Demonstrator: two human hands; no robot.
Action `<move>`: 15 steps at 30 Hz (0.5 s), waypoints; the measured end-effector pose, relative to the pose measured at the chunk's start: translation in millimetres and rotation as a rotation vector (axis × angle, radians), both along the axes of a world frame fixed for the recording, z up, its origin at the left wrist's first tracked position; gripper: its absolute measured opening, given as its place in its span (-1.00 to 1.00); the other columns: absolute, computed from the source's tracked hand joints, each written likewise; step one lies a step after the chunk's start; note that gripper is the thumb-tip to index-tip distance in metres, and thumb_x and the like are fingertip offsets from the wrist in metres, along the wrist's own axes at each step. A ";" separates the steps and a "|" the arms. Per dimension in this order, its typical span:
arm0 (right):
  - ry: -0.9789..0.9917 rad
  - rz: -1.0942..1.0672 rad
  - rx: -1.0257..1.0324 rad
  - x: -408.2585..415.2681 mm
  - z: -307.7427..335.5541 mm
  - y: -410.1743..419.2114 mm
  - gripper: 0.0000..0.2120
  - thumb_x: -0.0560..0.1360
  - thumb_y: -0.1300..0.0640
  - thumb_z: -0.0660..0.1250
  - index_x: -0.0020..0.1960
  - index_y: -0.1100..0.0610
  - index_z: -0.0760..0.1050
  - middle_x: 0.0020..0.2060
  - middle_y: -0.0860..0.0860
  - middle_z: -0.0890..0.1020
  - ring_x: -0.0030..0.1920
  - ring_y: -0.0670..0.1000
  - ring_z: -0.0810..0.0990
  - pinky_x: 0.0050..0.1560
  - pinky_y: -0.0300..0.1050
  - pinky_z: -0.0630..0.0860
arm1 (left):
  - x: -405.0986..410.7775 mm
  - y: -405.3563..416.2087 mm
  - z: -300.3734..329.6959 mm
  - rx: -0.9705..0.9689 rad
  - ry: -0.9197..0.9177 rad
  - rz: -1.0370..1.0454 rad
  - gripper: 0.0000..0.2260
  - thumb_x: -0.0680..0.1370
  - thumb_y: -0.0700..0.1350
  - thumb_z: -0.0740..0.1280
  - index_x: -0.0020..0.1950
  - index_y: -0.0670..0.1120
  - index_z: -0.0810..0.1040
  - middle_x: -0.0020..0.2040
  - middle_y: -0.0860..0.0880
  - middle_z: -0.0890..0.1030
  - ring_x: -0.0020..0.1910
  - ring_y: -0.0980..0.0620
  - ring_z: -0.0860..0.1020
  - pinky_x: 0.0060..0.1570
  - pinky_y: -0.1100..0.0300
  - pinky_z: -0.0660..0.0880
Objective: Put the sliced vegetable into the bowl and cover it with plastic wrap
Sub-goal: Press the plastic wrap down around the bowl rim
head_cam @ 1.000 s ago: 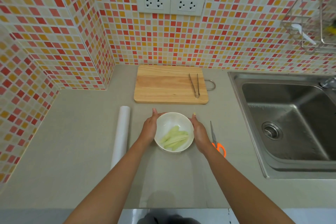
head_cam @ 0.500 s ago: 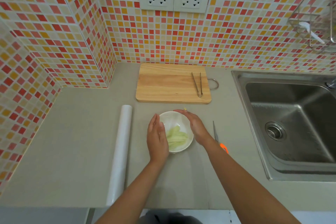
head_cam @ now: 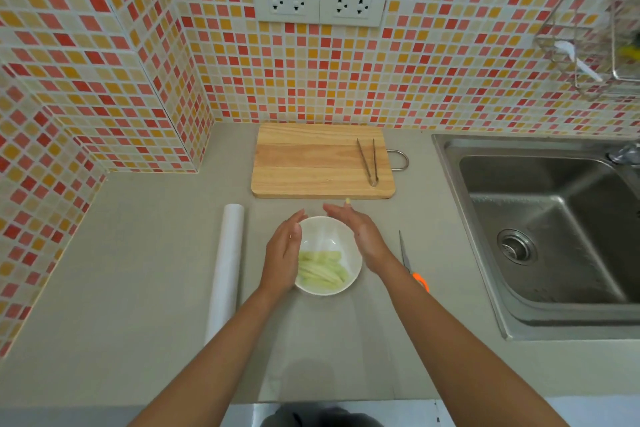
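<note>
nearest the person, a sheet of clear plastic wrap (head_cam: 329,350) lies flat on the table (head_cam: 121,288), running from the table's front edge up under the bowl. on it stands the white bowl (head_cam: 337,239), and the sliced vegetable (head_cam: 322,270), pale green strips, already lies in the bowl's near half, so the first part of the task looks done. the covering is what remains: whether any wrap is over the bowl's mouth yet cannot be told.

the left hand (head_cam: 282,260) is flat and loose along the bowl's left rim, its grip released, holding nothing. the right hand (head_cam: 360,236) curves over the right rim, fingers spread, grip likewise released.

just left lies the wrap roll (head_cam: 227,270); just right, the scissors (head_cam: 412,263) with orange handles.

farther back, the cutting board (head_cam: 311,163) carries only tongs (head_cam: 369,161). the sink (head_cam: 554,236) to the right holds nothing visible.
</note>
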State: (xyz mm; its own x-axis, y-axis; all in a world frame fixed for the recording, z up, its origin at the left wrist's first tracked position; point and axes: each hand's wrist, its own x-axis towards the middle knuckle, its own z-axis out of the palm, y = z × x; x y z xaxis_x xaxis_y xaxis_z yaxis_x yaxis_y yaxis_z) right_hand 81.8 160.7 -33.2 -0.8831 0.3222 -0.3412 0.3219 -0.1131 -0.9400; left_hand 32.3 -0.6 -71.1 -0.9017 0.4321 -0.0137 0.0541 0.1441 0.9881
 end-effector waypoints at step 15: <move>0.015 -0.278 -0.171 13.3 -16.7 -18.5 -0.67 0.61 -0.02 0.16 0.13 0.11 0.63 0.12 0.08 0.66 0.12 0.05 0.62 0.10 -0.11 0.53 | -10.8 5.8 3.7 0.190 -0.534 0.076 -0.33 0.51 0.36 -0.08 0.25 -0.05 0.55 0.20 -0.07 0.61 0.21 -0.06 0.55 0.23 0.01 0.46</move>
